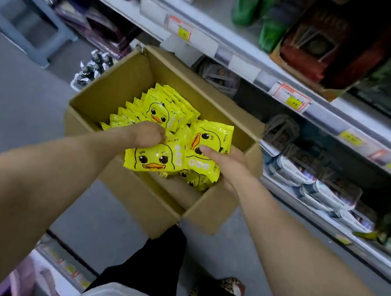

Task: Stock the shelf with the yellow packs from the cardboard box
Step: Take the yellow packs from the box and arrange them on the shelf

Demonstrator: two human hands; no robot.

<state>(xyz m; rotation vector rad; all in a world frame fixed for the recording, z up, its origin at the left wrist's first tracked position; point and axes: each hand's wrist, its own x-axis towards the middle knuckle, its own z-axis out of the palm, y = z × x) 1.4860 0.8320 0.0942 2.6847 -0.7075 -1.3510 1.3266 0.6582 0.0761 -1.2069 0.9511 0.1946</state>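
Note:
An open cardboard box [105, 97] stands on the floor in front of the shelves, holding several yellow packs [161, 114] printed with a duck face. My left hand [149, 133] reaches into the box with its fingers curled round the top edge of a yellow pack [154, 159] that lies face up. My right hand [225, 162] holds another stack of yellow packs [210, 137] from below, thumb on top. More packs stand upright in a row at the box's far left.
Shelves [323, 109] with price tags run along the right, stocked with green and red packages above and white-and-blue packs [323, 191] below. A grey plastic stool [30, 17] stands at the far left. Small bottles in a tray [91, 70] sit behind the box.

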